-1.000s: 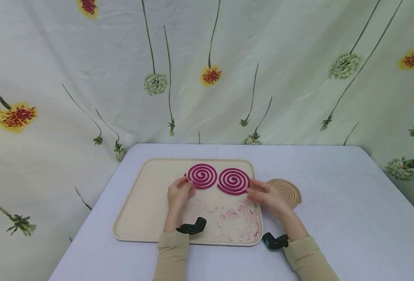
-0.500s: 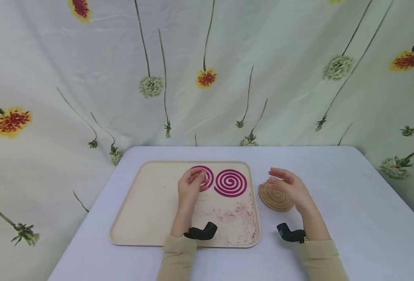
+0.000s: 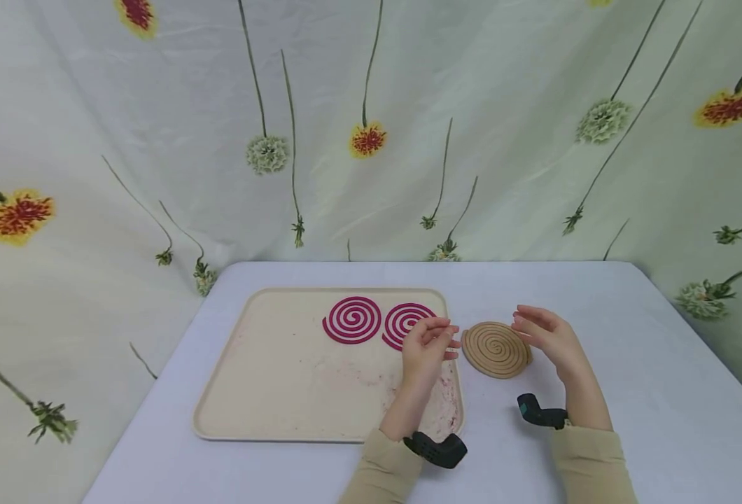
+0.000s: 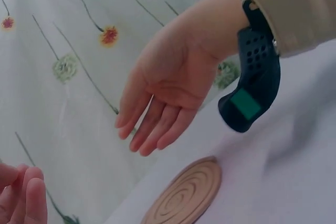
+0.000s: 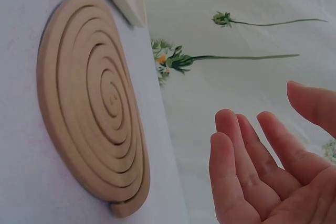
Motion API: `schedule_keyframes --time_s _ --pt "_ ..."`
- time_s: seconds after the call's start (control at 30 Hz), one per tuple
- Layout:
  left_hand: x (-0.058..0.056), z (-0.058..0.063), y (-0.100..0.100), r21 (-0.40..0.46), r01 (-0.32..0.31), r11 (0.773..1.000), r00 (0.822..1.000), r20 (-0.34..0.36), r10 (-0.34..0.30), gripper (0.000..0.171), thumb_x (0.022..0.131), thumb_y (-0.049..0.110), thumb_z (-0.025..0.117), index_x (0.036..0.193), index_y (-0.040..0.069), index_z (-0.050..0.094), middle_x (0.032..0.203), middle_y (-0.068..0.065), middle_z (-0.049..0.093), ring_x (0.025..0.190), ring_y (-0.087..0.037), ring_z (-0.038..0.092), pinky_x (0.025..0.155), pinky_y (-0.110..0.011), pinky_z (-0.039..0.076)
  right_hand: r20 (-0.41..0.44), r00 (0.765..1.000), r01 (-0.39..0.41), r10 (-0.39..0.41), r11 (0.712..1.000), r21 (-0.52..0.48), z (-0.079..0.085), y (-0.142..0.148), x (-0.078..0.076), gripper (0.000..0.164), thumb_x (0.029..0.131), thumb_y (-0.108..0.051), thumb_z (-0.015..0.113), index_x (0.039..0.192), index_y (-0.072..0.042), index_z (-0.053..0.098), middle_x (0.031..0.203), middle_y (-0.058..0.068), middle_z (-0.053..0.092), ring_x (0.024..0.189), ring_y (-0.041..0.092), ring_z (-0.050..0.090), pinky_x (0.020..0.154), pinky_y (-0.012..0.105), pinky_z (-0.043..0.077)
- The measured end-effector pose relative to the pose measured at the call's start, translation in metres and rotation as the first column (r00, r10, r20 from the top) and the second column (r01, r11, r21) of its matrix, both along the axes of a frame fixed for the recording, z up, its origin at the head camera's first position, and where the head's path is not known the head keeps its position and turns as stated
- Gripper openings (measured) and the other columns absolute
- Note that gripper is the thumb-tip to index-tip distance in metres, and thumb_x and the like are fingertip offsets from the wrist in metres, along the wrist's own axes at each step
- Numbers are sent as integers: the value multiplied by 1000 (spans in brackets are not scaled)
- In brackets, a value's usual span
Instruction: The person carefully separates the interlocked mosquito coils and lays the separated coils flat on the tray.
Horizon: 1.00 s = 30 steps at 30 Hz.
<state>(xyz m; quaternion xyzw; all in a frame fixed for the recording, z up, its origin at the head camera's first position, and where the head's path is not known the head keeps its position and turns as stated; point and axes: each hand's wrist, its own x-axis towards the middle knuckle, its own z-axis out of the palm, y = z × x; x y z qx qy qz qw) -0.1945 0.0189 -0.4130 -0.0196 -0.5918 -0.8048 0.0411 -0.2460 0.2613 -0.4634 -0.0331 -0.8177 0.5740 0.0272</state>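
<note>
Head view, left grip (image 3: 423, 357): empty, fingers softly bent and partly apart, above the right edge of the tray (image 3: 264, 378); whether thumb and fingertips meet, I cannot tell.
Head view, right grip (image 3: 556, 341): empty, loosely spread, fingertips over the right side of the tan coil (image 3: 494, 349).
Tan coil: flat on the tabletop (image 3: 667, 364), between the two grips.
Magenta coils: on the tray; the right magenta coil (image 3: 401, 320) partly hidden by the left grip, the left magenta coil (image 3: 353, 319) farther to its left.
Room: tabletop reaches well past the right grip; its far edge lies beyond both grips.
Arms: the left sleeve (image 3: 380, 467) slants up and rightward, the right sleeve (image 3: 593, 462) up and leftward.
Left wrist view: right grip hangs fingers-down, nearly straight, apart from the tan coil below.
Right wrist view: right grip's thumb stands off its fingers, the tan coil beside them untouched.
</note>
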Motion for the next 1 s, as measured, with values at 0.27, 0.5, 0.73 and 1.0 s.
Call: schedule_keyframes --time_s 0.27,0.5,0.73,1.0 --pt "-1 -26 27 -77 19 997 997 78 -13 15 86 -1 62 100 -6 64 94 -18 66 80 -20 65 68 -31 57 52 996 72 -70 997 -34 -7 5 2 63 90 -42 60 135 -1 44 133 20 48 102 9 57 81 19 50" --pt "0 -39 31 -245 78 966 990 134 -46 27 86 8 63 112 3 64 106 -5 65 97 -16 61 81 -28 52 44 994 104 -103 994 -15 -1 1 8 58 92 -38 57 134 0 45 134 21 47 116 25 49 83 18 49" --pt "5 -38 29 -331 192 924 977 155 -147 42 87 11 64 127 5 55 127 -13 56 116 -25 54 92 -29 47 132 987 96 -97 995 16 32 -18 26 52 97 -25 49 139 4 36 138 26 40 123 36 43 99 42 42" --pt "9 -33 27 -372 255 893 965 153 -212 50 87 16 65 131 -1 48 131 -21 50 121 -31 49 96 -35 45 156 986 51 -52 999 13 29 -17 28 52 95 -22 52 136 6 39 138 29 39 126 38 39 103 48 35"
